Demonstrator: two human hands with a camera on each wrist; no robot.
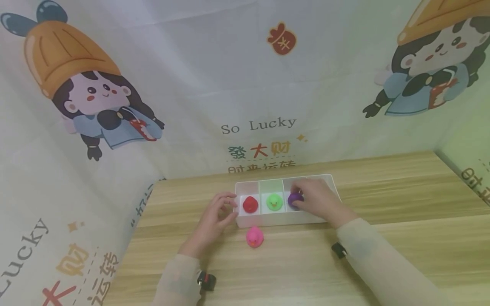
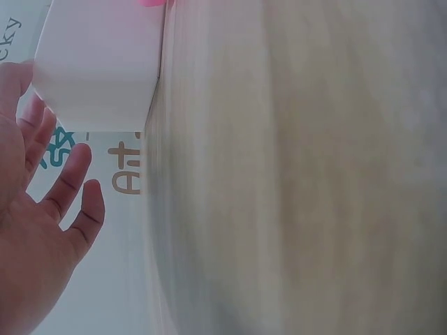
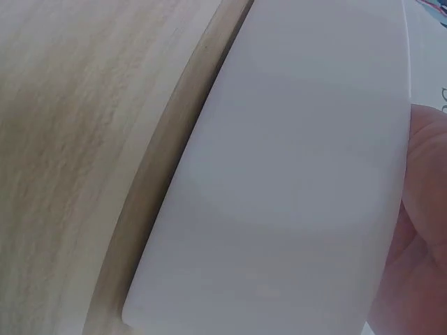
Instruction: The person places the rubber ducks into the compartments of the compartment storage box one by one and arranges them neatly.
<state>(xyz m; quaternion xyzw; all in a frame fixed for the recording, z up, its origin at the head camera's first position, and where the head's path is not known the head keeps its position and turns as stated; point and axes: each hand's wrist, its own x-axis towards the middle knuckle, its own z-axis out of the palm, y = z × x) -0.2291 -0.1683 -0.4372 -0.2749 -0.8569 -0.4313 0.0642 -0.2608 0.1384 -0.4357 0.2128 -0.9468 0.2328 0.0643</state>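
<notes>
Purple rounded rubber-looking toy (image 1: pixel 294 199) is pinched between thumb and bent fingers of the right hand (image 1: pixel 315 196), low inside the right compartment of a white rectangular plastic box (image 1: pixel 283 219); part of its shape is covered by the fingers. In the right wrist view the toy is hidden by the box wall. Left hand (image 1: pixel 213 216) is held at the box's left end, fingers spread and loosely bent, nothing gripped; whether the rim is touched cannot be told.

Left compartment is occupied by a red rounded rubber-looking toy (image 1: pixel 250 205), middle one by a light green rubber-looking duck (image 1: pixel 274 202). A pink rubber-looking duck (image 1: pixel 254 237) is placed on the table in front of the box, near its left end.

Box is set on a light wood-grain tabletop (image 1: pixel 291 263). Table is backed by a pale cloth (image 1: pixel 191 76) printed with cartoon figures (image 1: pixel 112 100), a red pouch (image 1: pixel 282 39) and "So Lucky" lettering (image 1: pixel 258 125).

Counted: one box, three compartments; four toys (one each of purple, red, green, pink), three in box, one outside; two hands, two pale sleeves (image 1: pixel 178 280), two dark wrist devices (image 1: pixel 207 281).
</notes>
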